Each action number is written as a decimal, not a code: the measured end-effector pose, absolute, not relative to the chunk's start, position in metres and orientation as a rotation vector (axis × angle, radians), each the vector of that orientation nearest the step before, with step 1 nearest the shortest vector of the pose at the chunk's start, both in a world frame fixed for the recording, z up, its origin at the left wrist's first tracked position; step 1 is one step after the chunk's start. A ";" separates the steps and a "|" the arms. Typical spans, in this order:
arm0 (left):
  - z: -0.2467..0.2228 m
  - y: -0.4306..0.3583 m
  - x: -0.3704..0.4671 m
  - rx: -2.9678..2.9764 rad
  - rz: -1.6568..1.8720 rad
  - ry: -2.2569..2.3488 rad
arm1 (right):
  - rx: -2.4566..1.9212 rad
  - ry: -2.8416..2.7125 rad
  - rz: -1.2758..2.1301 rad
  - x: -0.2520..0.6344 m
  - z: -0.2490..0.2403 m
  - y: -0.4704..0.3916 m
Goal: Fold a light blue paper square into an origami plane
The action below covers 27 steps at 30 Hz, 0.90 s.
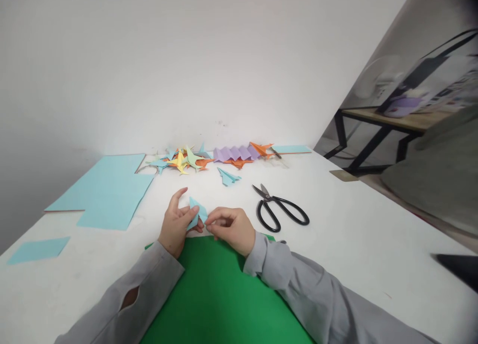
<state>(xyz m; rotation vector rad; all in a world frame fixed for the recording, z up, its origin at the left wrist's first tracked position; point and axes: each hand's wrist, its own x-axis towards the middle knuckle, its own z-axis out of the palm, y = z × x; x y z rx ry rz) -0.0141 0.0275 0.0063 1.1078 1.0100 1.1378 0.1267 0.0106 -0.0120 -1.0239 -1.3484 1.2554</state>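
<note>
A small folded light blue paper (197, 211) is held up between my two hands, over the back edge of a green sheet (224, 294). My left hand (177, 220) grips its left side between thumb and fingers, with the index finger raised. My right hand (233, 228) pinches the paper's lower right corner with thumb and index finger. Behind the hands lies a folded light blue paper piece (228, 177). To the right of my right hand rest black-handled scissors (268, 198), blades apart and pointing to the back left.
Folded paper figures (181, 160) in several colours and a purple pleated paper (236, 154) line the wall. Large light blue sheets (112, 184) and a smaller blue piece (39, 249) lie at the left. A dark pointed object (459, 268) is at the right edge.
</note>
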 end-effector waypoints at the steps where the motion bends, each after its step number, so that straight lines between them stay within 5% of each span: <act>1: 0.006 0.028 -0.014 1.115 1.128 1.002 | -1.028 -1.348 1.265 0.127 -0.011 0.010; 27: 0.007 0.027 -0.019 1.048 0.975 0.910 | -0.936 -1.094 1.483 0.130 -0.005 0.015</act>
